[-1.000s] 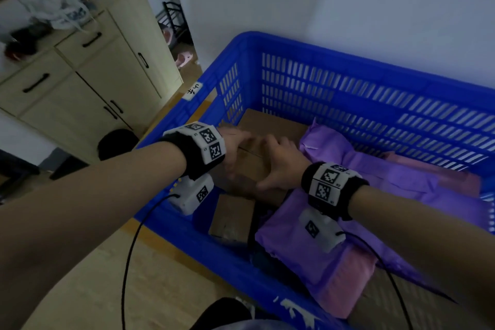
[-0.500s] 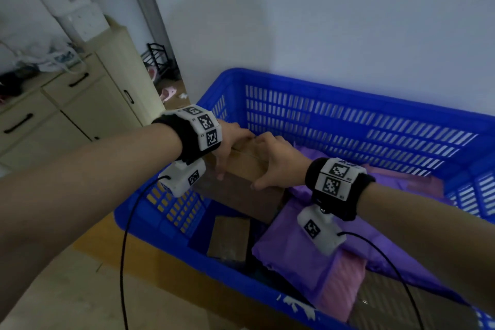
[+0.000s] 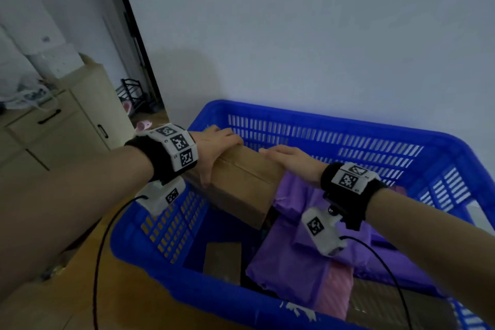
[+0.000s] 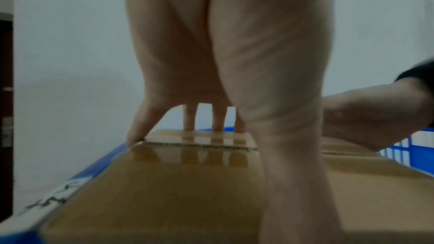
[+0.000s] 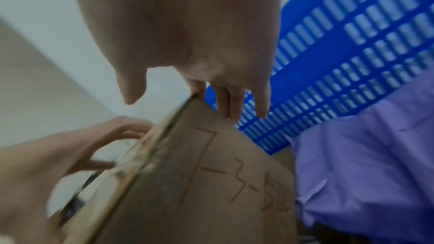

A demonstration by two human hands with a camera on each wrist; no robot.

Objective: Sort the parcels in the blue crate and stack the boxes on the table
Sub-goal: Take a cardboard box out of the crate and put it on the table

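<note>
Box (image 3: 242, 182) being held tilted above crate (image 3: 334, 126) at its left end, left hand (image 3: 214, 147) gripping its left end, right hand (image 3: 292, 161) gripping the right, purple bags (image 3: 294, 262) lying below right.

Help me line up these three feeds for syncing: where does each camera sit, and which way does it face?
Head: worn high, looking down over both forearms at the blue crate.
Left wrist: along the left hand, whose fingers hook the cardboard box.
Right wrist: along the right hand at the box's side.
All three share the box.
</note>
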